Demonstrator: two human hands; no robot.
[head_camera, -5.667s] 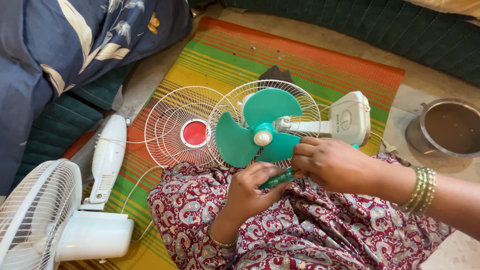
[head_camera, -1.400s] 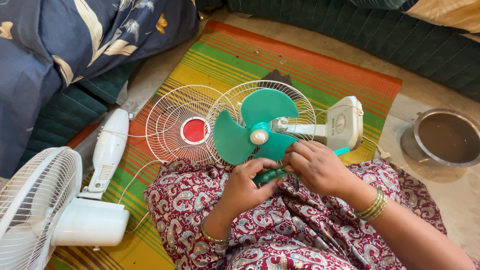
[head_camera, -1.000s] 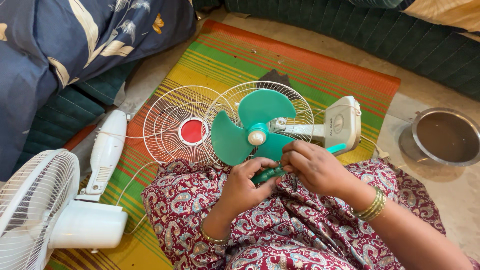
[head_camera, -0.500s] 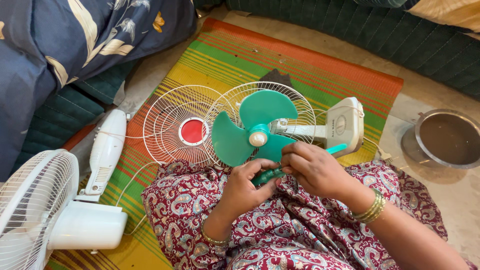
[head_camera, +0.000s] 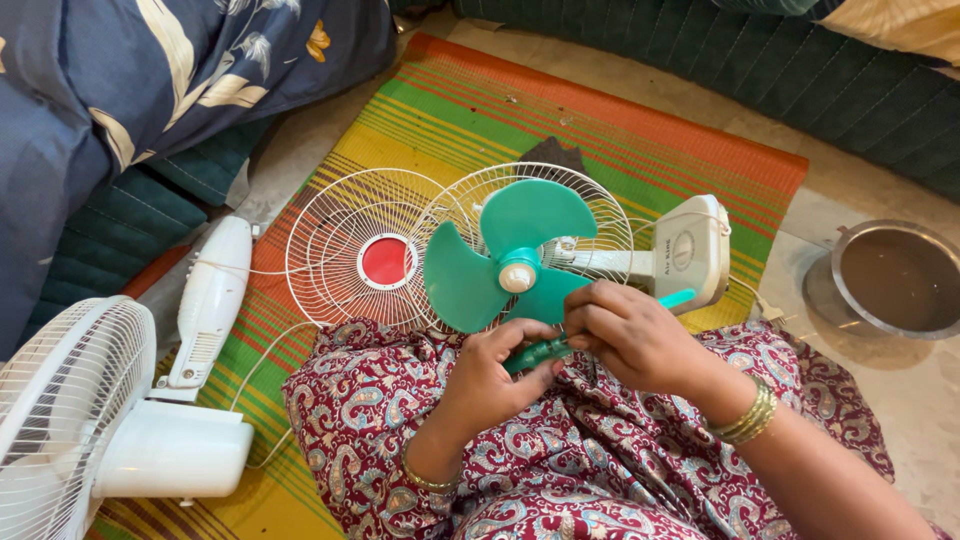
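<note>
— Green plastic first: what do we hold?

— We hold a green-handled screwdriver (head_camera: 537, 352) across our lap, just below the green fan blade (head_camera: 505, 265). Our left hand (head_camera: 492, 372) is clenched around the handle end. Our right hand (head_camera: 634, 335) closes over the other end; its fingertips (head_camera: 580, 322) pinch the tool where it meets the left hand. Both grips are closed on the same tool.

— Where does the fan sit?

— The blade is mounted on a white table fan (head_camera: 686, 252) lying on a striped mat (head_camera: 560, 110) in front of our knees. The rear wire guard (head_camera: 600, 215) is behind the blade. The loose front guard (head_camera: 345, 250), with a red centre disc, lies flat on the mat, overlapping the rear guard at its left edge.

— What else is near?

— A second white fan (head_camera: 95, 420) stands at the left. A white fan base (head_camera: 210, 305) lies just beside it. A steel bowl (head_camera: 895, 278) sits on the floor, well apart, at the right. Patterned maroon cloth (head_camera: 600, 470) covers our lap.
</note>
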